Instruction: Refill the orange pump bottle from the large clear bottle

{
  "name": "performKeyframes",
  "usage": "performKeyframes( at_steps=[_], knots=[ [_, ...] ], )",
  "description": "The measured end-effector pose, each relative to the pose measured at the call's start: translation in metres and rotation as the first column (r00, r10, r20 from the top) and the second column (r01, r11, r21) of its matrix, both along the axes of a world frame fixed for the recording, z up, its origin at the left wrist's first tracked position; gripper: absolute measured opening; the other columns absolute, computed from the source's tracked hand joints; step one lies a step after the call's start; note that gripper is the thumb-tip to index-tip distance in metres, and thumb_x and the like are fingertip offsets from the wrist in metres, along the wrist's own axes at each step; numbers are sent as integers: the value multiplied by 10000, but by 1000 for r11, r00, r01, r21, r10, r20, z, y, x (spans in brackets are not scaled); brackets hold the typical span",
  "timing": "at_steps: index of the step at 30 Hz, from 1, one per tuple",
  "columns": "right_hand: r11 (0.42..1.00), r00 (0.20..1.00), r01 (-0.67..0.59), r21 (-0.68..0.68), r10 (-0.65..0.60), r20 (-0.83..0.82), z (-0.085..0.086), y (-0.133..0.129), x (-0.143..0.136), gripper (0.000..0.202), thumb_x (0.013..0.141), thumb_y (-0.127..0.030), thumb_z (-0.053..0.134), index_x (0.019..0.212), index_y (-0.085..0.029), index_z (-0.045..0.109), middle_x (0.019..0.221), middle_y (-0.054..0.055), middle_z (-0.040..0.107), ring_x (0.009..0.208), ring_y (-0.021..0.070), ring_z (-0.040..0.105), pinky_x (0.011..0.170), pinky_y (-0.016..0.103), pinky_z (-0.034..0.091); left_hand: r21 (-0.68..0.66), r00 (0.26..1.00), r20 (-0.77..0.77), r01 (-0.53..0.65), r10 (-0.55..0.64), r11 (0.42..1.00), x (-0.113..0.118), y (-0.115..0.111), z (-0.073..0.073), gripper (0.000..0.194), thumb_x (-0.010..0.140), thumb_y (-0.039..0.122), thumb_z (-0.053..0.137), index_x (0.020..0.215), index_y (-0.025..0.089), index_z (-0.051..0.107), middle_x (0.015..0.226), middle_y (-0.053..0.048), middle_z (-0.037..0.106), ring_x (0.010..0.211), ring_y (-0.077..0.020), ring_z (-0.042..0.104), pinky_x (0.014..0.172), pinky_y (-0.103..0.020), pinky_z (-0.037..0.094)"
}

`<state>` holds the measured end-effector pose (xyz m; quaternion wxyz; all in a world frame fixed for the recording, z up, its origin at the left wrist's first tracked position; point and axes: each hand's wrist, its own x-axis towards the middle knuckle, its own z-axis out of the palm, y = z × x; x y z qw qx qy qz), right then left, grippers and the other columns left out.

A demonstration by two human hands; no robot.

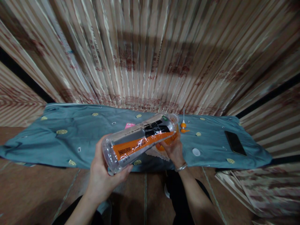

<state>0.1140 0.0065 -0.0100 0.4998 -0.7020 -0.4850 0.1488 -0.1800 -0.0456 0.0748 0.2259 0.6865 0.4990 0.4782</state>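
Observation:
My left hand grips the base of a large clear plastic bottle with an orange and black label. The bottle is tilted, its uncapped mouth up and to the right. Close to that mouth, my right hand is wrapped round an orange container, mostly hidden behind the clear bottle. An orange pump head with a thin tube lies on the cloth just beyond my right hand. Nearer me, to the right of that wrist, sits a round white cap.
A blue-green cloth with yellow pineapple prints covers the low table. A black phone lies at the right. A pink packet shows behind the bottle, and a pale lace-edged piece below it. Pleated curtains hang behind.

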Motion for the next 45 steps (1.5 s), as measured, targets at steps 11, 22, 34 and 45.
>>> performKeyframes(
  at_steps=[11, 22, 34, 45],
  knots=[
    [1000, 1000, -1, -14, 1, -16, 0, 0, 0, 802, 651, -732, 802, 1230, -238, 547, 1094, 155, 778, 992, 401, 778, 816, 529, 649, 14, 1000, -21, 4, -4, 1000, -1, 1, 0, 840, 786, 390, 868, 1499, 217, 460, 1354, -137, 715, 1207, -338, 764, 1003, -463, 664],
    [1000, 1000, 1, -1, -1, -16, 4, 0, -2, 817, 647, -711, 799, 1227, -192, 551, 1112, 163, 782, 987, 378, 783, 834, 504, 641, -58, 999, 47, -19, 21, 998, 1, -1, 1, 874, 723, 397, 892, 1476, 218, 486, 1357, -135, 711, 1228, -362, 748, 1045, -502, 642],
    [1000, 1000, -4, 12, 4, 5, 1, -1, -1, 734, 680, -663, 822, 1216, -237, 556, 1085, 109, 776, 979, 350, 778, 811, 467, 635, -63, 998, 55, 1, 2, 998, 2, -1, 3, 860, 736, 380, 889, 1473, 228, 473, 1353, -148, 706, 1225, -378, 747, 1035, -518, 644],
    [1000, 1000, -25, 9, 25, -2, 2, -2, -1, 725, 688, -642, 816, 1211, -221, 542, 1127, 125, 782, 1011, 357, 785, 856, 487, 634, 5, 1000, -17, 19, -19, 1000, 0, 0, 1, 826, 799, 375, 852, 1504, 246, 440, 1376, -137, 693, 1223, -349, 752, 1017, -484, 655]
  ],
)
